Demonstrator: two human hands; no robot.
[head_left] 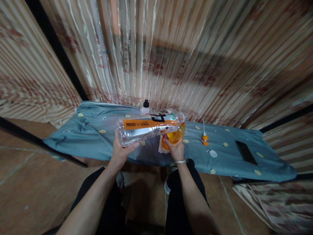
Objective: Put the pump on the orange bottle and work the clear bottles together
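My left hand (pixel 119 151) is wrapped around the base end of a large clear plastic bottle (pixel 149 126) with an orange and silver label. That bottle lies nearly level in the air, its uncapped mouth to the right, close to the top of a second bottle. My right hand (pixel 177 149) grips this second bottle (pixel 173 137), which contains orange liquid and is partly hidden behind the first. Whether liquid runs between them I cannot tell. A pale cloth or tissue (pixel 161 149) shows beside the orange bottle. To the right lie an orange pump top (pixel 204 139) with a tube and a white cap (pixel 213 153).
A blue-grey patterned cloth (pixel 93 130) covers the narrow table. Behind the held bottles stands a clear bottle with a black cap (pixel 146 104). A dark phone (pixel 245 152) lies at the right. Striped curtains (pixel 171 49) hang behind, with dark poles (pixel 58 49) at the sides.
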